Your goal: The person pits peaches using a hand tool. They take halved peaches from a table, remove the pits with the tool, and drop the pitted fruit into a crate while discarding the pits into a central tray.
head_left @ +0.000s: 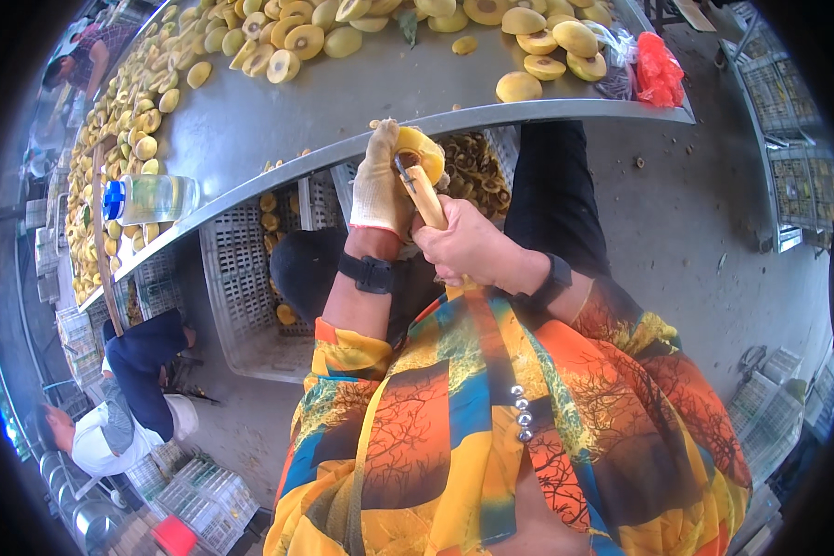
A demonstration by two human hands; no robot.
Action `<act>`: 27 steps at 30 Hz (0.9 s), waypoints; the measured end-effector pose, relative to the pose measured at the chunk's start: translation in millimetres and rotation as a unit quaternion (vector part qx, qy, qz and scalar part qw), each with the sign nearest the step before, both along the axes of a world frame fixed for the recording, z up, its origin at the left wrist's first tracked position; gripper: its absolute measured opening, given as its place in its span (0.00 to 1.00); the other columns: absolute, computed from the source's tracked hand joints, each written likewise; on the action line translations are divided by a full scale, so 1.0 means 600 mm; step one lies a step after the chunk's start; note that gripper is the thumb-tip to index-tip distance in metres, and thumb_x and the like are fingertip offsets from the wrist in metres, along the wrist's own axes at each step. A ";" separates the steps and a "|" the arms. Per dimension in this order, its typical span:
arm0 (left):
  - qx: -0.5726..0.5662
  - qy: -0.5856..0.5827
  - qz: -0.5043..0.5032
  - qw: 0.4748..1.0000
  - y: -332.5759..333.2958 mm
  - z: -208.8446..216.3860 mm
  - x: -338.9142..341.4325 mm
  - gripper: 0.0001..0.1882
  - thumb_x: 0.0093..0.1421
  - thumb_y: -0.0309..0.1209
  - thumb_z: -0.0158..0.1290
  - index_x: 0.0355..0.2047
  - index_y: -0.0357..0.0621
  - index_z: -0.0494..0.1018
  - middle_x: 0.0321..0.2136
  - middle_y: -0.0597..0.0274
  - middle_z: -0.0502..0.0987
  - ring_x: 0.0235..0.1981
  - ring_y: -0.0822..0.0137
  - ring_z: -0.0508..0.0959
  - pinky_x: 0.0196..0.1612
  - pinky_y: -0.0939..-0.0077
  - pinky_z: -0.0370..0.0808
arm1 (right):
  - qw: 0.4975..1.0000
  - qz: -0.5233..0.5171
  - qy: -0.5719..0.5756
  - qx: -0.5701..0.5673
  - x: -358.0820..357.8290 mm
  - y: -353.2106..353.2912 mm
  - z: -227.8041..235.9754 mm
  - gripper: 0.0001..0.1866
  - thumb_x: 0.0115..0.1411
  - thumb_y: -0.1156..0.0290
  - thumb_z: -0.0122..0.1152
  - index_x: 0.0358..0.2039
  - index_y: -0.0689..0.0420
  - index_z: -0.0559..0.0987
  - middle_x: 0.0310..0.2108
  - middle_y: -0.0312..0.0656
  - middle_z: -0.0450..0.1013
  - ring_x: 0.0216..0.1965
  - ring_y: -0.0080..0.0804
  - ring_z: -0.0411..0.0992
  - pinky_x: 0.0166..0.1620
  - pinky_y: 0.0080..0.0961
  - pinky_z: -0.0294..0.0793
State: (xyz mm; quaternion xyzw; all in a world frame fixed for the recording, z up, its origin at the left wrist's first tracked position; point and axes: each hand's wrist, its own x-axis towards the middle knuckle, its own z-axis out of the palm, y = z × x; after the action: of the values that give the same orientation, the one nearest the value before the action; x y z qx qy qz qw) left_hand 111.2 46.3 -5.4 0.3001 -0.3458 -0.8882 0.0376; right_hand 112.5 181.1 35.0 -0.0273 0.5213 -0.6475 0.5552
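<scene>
My left hand [378, 185], in a pale knitted glove, grips a yellow peach half [423, 146] just beyond the table's near edge. Its cut side, with a dark brown hollow, faces my right hand. My bare right hand [477, 243] is closed around a pitting knife with a light wooden handle [424, 196]. The knife's dark metal tip is at the hollow of the peach half. Beneath the hands stands a crate [502, 148] with many brown pits and scraps in it. The fingertips of my left hand are partly hidden behind the fruit.
Peach halves [343, 42] heap along the far and left parts of the metal table [278, 120]. A clear blue-capped bottle [162, 199] lies at left; a red plastic bag [658, 69] sits at the right corner. White crates [236, 278] stand below. A person [111, 445] sits lower left.
</scene>
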 end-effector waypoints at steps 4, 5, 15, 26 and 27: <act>-0.196 0.035 0.086 0.976 0.018 0.017 0.003 0.21 0.52 0.47 0.56 0.32 0.41 0.69 0.24 0.58 0.73 0.21 0.65 0.74 0.22 0.71 0.74 | 0.999 0.020 -0.045 -0.002 -0.006 0.007 -0.010 0.03 0.55 0.77 0.47 0.30 0.56 0.64 0.15 0.31 0.57 0.10 0.17 0.54 0.12 0.17 0.53; -0.192 0.028 0.087 0.977 0.019 0.016 0.002 0.21 0.53 0.48 0.55 0.32 0.41 0.69 0.24 0.59 0.73 0.21 0.66 0.74 0.22 0.72 0.75 | 0.997 0.027 -0.071 -0.017 -0.006 0.008 -0.011 0.03 0.55 0.76 0.47 0.30 0.56 0.64 0.15 0.31 0.57 0.10 0.16 0.54 0.12 0.16 0.53; -0.265 0.101 0.062 0.957 0.015 0.030 0.005 0.18 0.55 0.42 0.56 0.35 0.37 0.73 0.27 0.61 0.75 0.24 0.72 0.75 0.28 0.79 0.74 | 0.908 0.112 -0.307 -0.263 -0.025 0.030 -0.046 0.04 0.59 0.75 0.48 0.35 0.56 0.68 0.13 0.27 0.55 0.08 0.11 0.50 0.10 0.12 0.49; 0.007 0.027 0.055 0.998 -0.041 0.024 0.039 0.24 0.56 0.55 0.48 0.38 0.46 0.70 0.28 0.62 0.74 0.25 0.63 0.75 0.24 0.74 0.71 | 0.898 0.127 -0.262 -0.330 -0.051 0.033 -0.076 0.08 0.58 0.78 0.45 0.39 0.58 0.68 0.12 0.29 0.55 0.07 0.13 0.51 0.08 0.13 0.51; -0.030 -0.021 0.125 0.992 -0.029 0.048 0.041 0.24 0.57 0.55 0.47 0.38 0.46 0.69 0.27 0.61 0.75 0.22 0.62 0.75 0.19 0.79 0.69 | 0.921 0.114 -0.226 -0.295 -0.054 0.037 -0.073 0.08 0.58 0.77 0.47 0.38 0.58 0.69 0.13 0.29 0.56 0.07 0.13 0.52 0.09 0.14 0.52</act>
State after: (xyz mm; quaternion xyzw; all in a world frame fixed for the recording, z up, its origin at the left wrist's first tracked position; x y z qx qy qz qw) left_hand 135.9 28.9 23.1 0.3584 -0.3325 -0.8594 0.1497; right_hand 80.1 203.4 -9.0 -0.1020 0.1610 -0.6932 0.6951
